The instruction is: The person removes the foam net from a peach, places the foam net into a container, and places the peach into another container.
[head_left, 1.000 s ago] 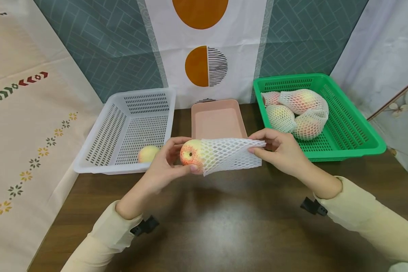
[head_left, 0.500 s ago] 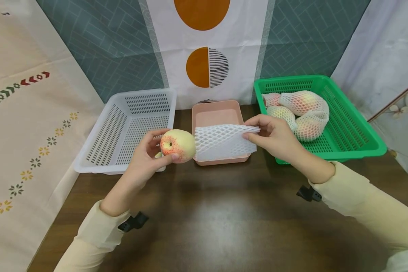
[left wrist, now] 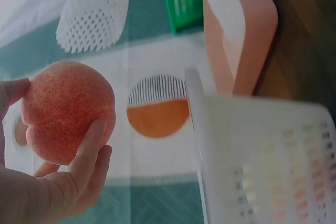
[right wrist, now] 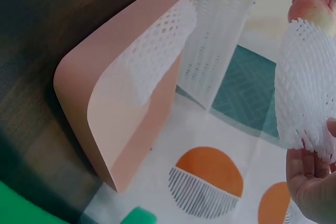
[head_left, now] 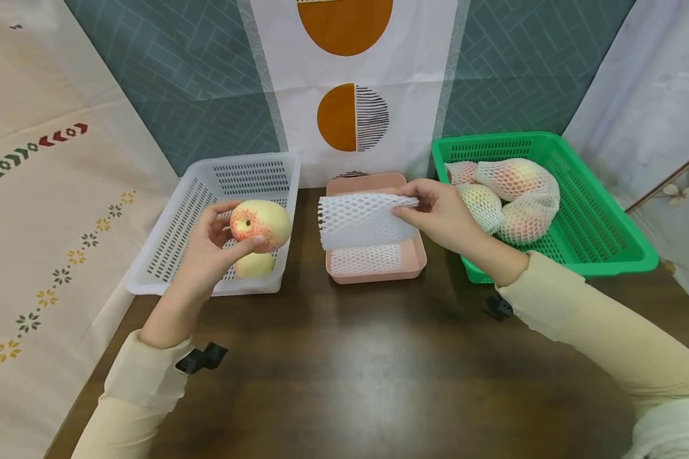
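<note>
My left hand grips a bare peach, yellow with red speckles, above the front of the white basket. In the left wrist view the peach shows its red side, with thumb and fingers around it. My right hand pinches one end of a white foam net sleeve, which hangs flat over the pink tray. The sleeve's toothed free end points left, apart from the peach. Beneath it, another foam net lies in the tray.
Another bare peach lies in the white basket, under the held one. The green basket at right holds several peaches in foam nets. All stand on a dark wooden table before a hanging cloth.
The peach has come out of the foam net. My left hand has carried it left over the white basket, while my right hand has moved the emptied net up and left over the tray.
</note>
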`<act>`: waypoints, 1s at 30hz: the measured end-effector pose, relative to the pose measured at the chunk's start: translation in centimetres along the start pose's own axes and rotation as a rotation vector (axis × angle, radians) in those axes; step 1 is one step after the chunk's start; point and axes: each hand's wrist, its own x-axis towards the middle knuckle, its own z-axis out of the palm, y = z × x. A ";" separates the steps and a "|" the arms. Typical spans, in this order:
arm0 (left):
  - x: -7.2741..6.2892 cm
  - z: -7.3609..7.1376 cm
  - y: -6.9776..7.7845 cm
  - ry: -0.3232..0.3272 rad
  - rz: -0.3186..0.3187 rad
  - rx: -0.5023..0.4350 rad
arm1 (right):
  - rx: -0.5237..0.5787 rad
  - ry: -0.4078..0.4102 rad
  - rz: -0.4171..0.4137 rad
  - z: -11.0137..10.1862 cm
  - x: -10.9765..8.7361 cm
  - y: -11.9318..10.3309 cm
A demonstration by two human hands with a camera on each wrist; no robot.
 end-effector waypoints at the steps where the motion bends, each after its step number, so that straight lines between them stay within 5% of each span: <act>1: 0.2 -0.2 -0.2 0.005 0.002 0.003 | -0.006 0.001 0.001 0.1 0.2 0.1; 11: 1.6 -3.1 -2.0 0.056 -0.070 0.168 | -0.036 -0.004 0.174 2.0 2.4 1.2; 30: 2.7 -7.0 -6.5 0.080 -0.221 0.320 | -0.083 0.069 0.360 5.4 4.5 4.4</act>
